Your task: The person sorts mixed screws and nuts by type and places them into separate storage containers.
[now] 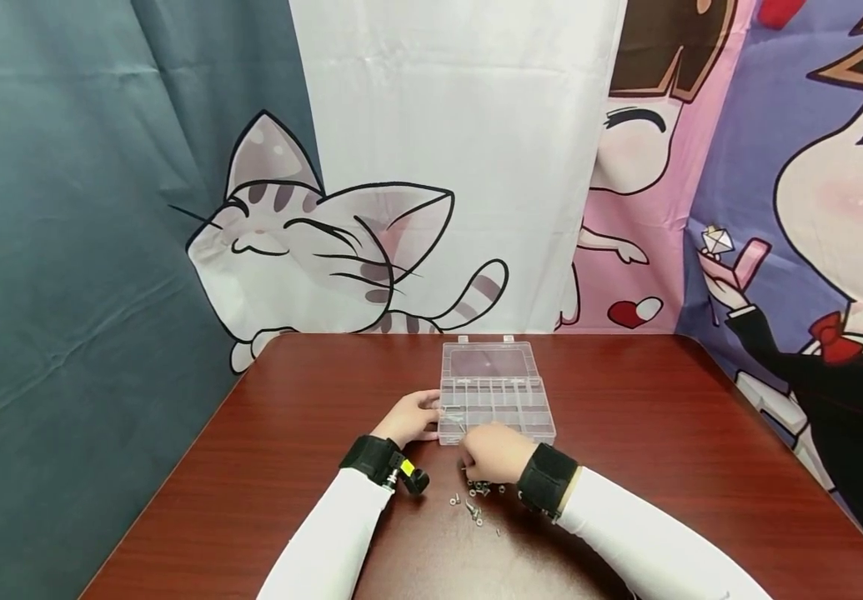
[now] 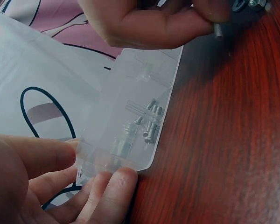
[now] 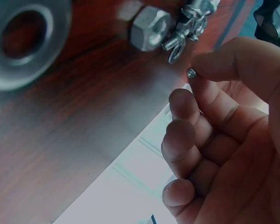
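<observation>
A clear plastic compartment box [image 1: 532,398] lies on the table with its lid [image 1: 487,362] folded back, away from me. My left hand [image 1: 410,419] holds the box's left end, the thumb at its near corner and the other fingers along the side. Several silver screws [image 2: 150,127] lie in a compartment near that corner. In front of the box, my right hand [image 1: 499,452] pinches a small screw [image 3: 191,73] between thumb and index finger, its shank poking out below the fingertips in the left wrist view. The other fingers curl loosely.
Loose screws and nuts [image 1: 474,510] are scattered on the brown table [image 1: 311,392] below my right hand. The right wrist view shows a large washer [image 3: 58,28], a hex nut [image 3: 149,29] and a metal cluster up close. A printed cloth [image 1: 461,125] hangs behind the table.
</observation>
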